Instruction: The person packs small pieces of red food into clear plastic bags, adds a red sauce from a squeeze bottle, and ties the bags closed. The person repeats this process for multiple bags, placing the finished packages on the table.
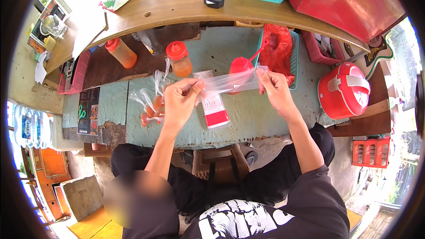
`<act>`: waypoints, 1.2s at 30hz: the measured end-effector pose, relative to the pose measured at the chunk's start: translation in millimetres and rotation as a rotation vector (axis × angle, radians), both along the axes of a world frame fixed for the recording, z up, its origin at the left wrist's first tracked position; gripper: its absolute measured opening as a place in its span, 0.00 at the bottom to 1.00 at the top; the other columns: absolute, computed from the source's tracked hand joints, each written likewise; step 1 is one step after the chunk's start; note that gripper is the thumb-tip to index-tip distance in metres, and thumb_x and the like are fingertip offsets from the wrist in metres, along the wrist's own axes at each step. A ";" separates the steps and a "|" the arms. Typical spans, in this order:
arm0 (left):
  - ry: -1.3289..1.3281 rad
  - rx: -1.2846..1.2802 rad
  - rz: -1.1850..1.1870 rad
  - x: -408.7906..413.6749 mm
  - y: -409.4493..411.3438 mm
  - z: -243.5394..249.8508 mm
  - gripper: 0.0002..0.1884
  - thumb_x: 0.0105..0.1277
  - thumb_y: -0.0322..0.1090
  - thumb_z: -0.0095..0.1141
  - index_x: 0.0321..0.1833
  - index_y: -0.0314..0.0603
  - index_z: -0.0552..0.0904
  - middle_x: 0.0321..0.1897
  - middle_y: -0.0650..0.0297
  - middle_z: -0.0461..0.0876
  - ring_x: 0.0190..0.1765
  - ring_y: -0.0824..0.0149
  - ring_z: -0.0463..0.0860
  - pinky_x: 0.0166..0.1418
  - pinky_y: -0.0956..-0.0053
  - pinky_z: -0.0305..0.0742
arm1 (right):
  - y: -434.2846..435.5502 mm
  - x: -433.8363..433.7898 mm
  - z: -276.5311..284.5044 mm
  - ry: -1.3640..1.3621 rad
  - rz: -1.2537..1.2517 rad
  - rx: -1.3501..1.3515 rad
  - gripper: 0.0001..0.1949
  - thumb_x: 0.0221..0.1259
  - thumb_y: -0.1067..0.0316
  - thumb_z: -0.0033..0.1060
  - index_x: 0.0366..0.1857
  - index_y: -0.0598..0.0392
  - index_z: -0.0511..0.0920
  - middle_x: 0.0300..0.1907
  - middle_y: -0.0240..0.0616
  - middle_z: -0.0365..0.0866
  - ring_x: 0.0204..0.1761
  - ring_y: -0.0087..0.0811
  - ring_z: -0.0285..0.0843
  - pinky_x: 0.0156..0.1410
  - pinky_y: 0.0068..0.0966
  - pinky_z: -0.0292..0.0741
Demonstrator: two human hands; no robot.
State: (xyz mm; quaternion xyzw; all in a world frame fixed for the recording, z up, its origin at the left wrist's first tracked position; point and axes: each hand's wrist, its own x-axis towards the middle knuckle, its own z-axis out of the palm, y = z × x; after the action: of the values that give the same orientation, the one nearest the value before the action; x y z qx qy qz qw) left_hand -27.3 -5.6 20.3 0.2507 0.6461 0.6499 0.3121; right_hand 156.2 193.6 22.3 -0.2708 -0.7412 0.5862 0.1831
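Observation:
A narrow clear plastic bag is stretched between my two hands above the table. My left hand pinches one end, and my right hand grips the other. Beneath it lies a plastic pack with a red band. Through and behind the clear plastic shows a red container with a red handle sticking out. Several tied small bags of orange-red sauce rest left of my left hand. Behind them stands a squeeze bottle with a red lid and orange contents.
A second sauce bottle leans farther left. A turquoise basket holds a red plastic bag. On the right sits a red-and-white lidded container. A wooden shelf overhangs the table's back. Green scissors lie on a printed menu.

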 end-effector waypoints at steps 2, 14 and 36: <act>0.052 -0.043 0.012 -1.1 -0.6 -4.1 0.11 0.73 0.35 0.62 0.35 0.33 0.85 0.21 0.68 0.81 0.22 0.81 0.72 0.25 0.82 0.63 | 0.5 0.3 -4.5 -0.032 -0.021 -0.008 0.25 0.78 0.50 0.52 0.21 0.56 0.74 0.21 0.26 0.71 0.28 0.17 0.69 0.37 0.21 0.67; -0.254 0.062 -0.055 -0.3 4.5 -4.7 0.12 0.71 0.39 0.65 0.47 0.36 0.84 0.30 0.71 0.83 0.28 0.80 0.77 0.31 0.86 0.66 | -8.2 -10.2 2.9 0.243 -0.047 -0.032 0.19 0.77 0.52 0.55 0.30 0.56 0.76 0.28 0.26 0.75 0.32 0.18 0.71 0.39 0.20 0.67; -0.248 -0.076 -0.213 -13.4 -2.6 -7.2 0.15 0.74 0.47 0.59 0.49 0.41 0.84 0.38 0.69 0.84 0.38 0.77 0.78 0.43 0.79 0.73 | -0.7 -4.7 -13.2 0.244 0.008 -0.072 0.13 0.75 0.57 0.59 0.36 0.56 0.79 0.31 0.25 0.77 0.36 0.16 0.70 0.44 0.19 0.68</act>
State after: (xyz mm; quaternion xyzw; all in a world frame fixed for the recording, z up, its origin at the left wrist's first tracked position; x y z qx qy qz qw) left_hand -40.7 -8.2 13.1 0.2237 0.5965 0.6142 0.4657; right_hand 151.5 192.9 9.1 -0.2008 -0.6929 0.6419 0.2599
